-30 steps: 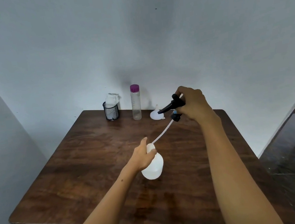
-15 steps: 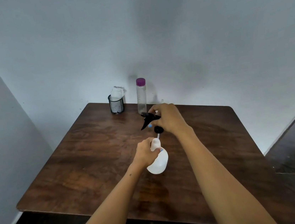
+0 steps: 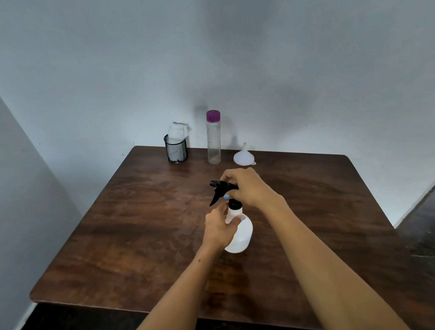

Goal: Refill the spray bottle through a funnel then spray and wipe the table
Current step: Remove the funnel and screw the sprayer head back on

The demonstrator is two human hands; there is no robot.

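The white spray bottle [image 3: 240, 233] is stood upright mid-table [image 3: 136, 229] and is gripped round its shoulder by the left hand [image 3: 219, 226]. The black trigger head [image 3: 221, 190] is held over the bottle neck by the right hand [image 3: 246, 187], fingers curled round it (seated or just resting, cannot be told). The hands are kept close together. At the far edge are seen a white funnel [image 3: 242, 156], a clear purple-capped bottle [image 3: 213, 138] and a black mesh cup [image 3: 176, 151] stuffed with a white cloth [image 3: 177, 132].

The right hand [image 3: 246, 188] hides the rear of the spray head [image 3: 221, 190].
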